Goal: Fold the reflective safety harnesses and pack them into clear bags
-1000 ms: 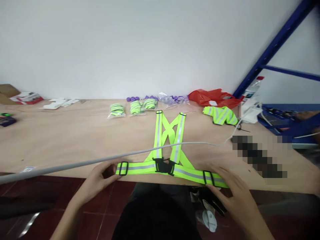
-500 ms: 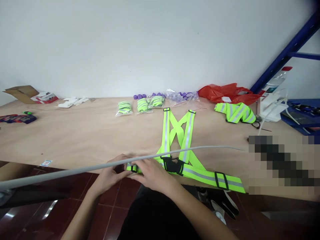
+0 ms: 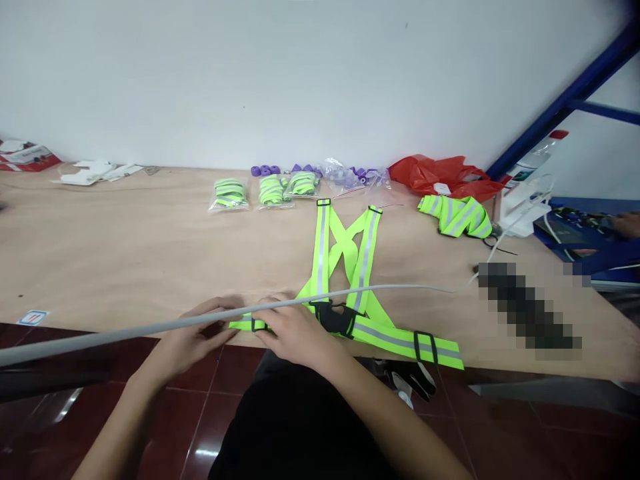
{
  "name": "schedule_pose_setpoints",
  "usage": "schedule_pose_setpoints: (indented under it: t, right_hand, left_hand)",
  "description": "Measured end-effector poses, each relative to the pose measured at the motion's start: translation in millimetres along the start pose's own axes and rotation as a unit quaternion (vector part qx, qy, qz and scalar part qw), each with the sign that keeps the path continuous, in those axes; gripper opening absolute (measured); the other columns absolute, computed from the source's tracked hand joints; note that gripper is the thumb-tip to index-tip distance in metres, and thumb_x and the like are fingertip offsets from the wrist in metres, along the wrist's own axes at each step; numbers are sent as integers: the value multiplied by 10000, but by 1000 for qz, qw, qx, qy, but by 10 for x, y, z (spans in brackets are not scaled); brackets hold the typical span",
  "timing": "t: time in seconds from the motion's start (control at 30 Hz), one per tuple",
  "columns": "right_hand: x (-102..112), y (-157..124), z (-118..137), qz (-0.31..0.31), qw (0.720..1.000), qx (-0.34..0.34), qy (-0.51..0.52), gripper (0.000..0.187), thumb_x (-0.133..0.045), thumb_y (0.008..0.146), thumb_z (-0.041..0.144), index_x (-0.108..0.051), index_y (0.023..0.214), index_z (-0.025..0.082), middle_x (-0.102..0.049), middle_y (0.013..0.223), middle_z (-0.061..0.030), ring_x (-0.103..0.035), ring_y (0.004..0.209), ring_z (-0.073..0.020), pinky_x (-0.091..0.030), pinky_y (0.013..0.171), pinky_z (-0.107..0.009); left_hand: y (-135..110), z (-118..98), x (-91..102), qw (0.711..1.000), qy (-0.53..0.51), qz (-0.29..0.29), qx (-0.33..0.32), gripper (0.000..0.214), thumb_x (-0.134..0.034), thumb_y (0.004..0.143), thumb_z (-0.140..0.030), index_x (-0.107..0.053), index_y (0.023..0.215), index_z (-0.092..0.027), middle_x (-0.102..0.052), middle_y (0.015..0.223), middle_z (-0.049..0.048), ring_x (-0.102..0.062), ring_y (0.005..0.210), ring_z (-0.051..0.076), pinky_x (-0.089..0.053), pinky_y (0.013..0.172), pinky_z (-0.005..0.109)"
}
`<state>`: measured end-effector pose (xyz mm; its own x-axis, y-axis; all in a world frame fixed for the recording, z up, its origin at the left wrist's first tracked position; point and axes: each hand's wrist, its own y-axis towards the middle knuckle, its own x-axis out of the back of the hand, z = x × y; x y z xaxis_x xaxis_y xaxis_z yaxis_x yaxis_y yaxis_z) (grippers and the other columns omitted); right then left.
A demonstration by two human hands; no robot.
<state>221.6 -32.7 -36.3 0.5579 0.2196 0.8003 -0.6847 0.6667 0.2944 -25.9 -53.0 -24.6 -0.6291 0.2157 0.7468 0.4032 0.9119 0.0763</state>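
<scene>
My left hand [image 3: 193, 337] and right hand [image 3: 295, 331] meet on the left end of the neon-yellow webbing harness with grey reflective stripes [image 3: 350, 280].

Both hands are closed in a pinch on that strap end, right at its small black plastic slide adjuster [image 3: 257, 325] (my right fingers cover most of it), so I judge I am working the strap through the slider; the next move calls for a steady pull along the belt while the other hand pins the slider. The harness lies flat at the near edge of the pale brown wooden table [image 3: 125, 247], black centre buckle [image 3: 336, 318] just beside my right hand. A grey cable [image 3: 150, 328] crosses over my hands. Bagged harnesses [image 3: 270, 190] and a red plastic bag [image 3: 440, 177] sit by the white wall; blue steel shelving [image 3: 565, 103] stands to the right.
</scene>
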Motion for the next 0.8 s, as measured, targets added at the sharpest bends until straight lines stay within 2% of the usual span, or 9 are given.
schedule_pose_setpoints:
  t: [0.07, 0.13, 0.27, 0.37, 0.43, 0.5, 0.63, 0.73, 0.8]
  right_hand:
    - [9, 12, 13, 7, 999, 11, -33, 110, -642, 957, 244, -660, 1047, 183, -705, 1101, -92, -620, 1116, -234, -512, 944, -357]
    - [57, -3, 54, -6, 998, 16, -65, 151, -656, 957, 273, -658, 1083, 189, -704, 1113, -90, -617, 1132, -238, -513, 962, -365]
    - [325, -259, 137, -109, 989, 39, -96, 207, -620, 982, 310, -661, 1138, 181, -705, 1179, -104, -602, 1193, -235, -495, 1041, -378]
    - [602, -742, 100, -221, 968, 19, -120, 156, -602, 973, 208, -679, 1107, 182, -731, 1130, -95, -635, 1158, -225, -499, 1057, -401]
    - [744, -1175, 21, -287, 939, -46, -186, 176, -631, 936, 137, -686, 1093, 193, -741, 1028, -82, -681, 1014, -217, -550, 933, -376]
    - [817, -1619, -72, -338, 893, -129, -270, 168, -652, 919, 109, -697, 1051, 201, -726, 920, -70, -684, 843, -193, -553, 786, -324]
    - [749, -2254, -166, -374, 833, -223, -341, 106, -658, 931, 118, -689, 1015, 174, -724, 843, -63, -688, 758, -179, -532, 750, -292]
    - [606, -2407, -125, -365, 817, -266, -359, 163, -627, 971, 188, -691, 1119, 161, -727, 779, -37, -686, 661, -157, -501, 645, -259]
    - [532, -2407, -84, -368, 809, -289, -355, 225, -610, 988, 237, -688, 1182, 152, -736, 750, -25, -677, 597, -143, -478, 586, -249]
  left_hand:
    - [-2, 17, 14, 999, 29, 1, -13, 253, -605, 969, -415, -702, 1141, -257, -690, 1216, 73, -656, 1142, 247, -564, 930, 345]
    - [-1, 2, 35, 997, 72, 4, -32, 281, -612, 966, -435, -695, 1178, -271, -687, 1239, 73, -661, 1134, 252, -570, 928, 358]
    - [-18, -123, 30, 984, 139, -39, -102, 325, -605, 977, -388, -644, 1292, -320, -663, 1302, 61, -650, 1151, 263, -551, 970, 398]
    - [-50, -205, -68, 974, 153, -75, -152, 416, -565, 992, -319, -566, 1404, -371, -609, 1419, 48, -623, 1223, 280, -504, 1051, 454]
    - [-67, -204, -166, 970, 164, -64, -170, 480, -550, 995, -323, -509, 1467, -397, -547, 1506, 30, -571, 1316, 301, -440, 1131, 501]
    - [-76, -160, -265, 966, 182, -39, -179, 508, -546, 997, -369, -479, 1499, -401, -506, 1548, 11, -512, 1390, 317, -349, 1201, 547]
    - [-105, -65, -393, 966, 201, -5, -162, 569, -540, 998, -428, -407, 1550, -382, -425, 1605, 7, -429, 1457, 325, -259, 1239, 579]
    - [-136, -80, -401, 977, 173, -21, -125, 474, -494, 1013, -424, -498, 1486, -393, -434, 1600, -14, -420, 1463, 325, -276, 1233, 575]
    - [-133, -116, -375, 985, 142, -77, -53, 407, -466, 1014, -451, -599, 1388, -365, -541, 1516, 10, -499, 1395, 340, -356, 1187, 571]
